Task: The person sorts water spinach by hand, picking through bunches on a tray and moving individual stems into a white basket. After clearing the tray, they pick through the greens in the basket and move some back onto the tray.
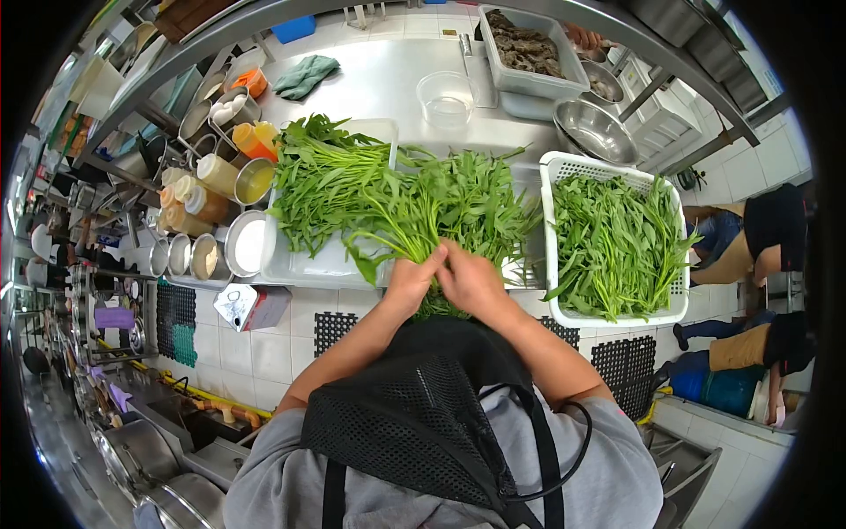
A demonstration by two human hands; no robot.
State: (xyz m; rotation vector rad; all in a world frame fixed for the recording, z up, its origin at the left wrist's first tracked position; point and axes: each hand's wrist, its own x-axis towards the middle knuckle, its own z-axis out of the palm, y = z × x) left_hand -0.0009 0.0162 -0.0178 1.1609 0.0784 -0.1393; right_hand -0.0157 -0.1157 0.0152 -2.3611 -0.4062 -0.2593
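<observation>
My left hand (412,280) and my right hand (471,278) meet in front of my body, both closed round the stems of one bunch of leafy greens (426,207). The bunch fans out away from me, over more greens (485,189) in the middle. On the left, a pile of greens (322,176) lies in a clear plastic tray (330,269). A white perforated basket (606,319) full of greens stands to the right. Some leaves hang below my hands, close to my body.
Sauce bottles (216,172) and metal bowls crowd the left. Behind are a green cloth (306,77), a clear container (445,99), a tub of dark food (538,79) and a metal bowl (595,132). A person's hand shows at the back right; other people stand far right.
</observation>
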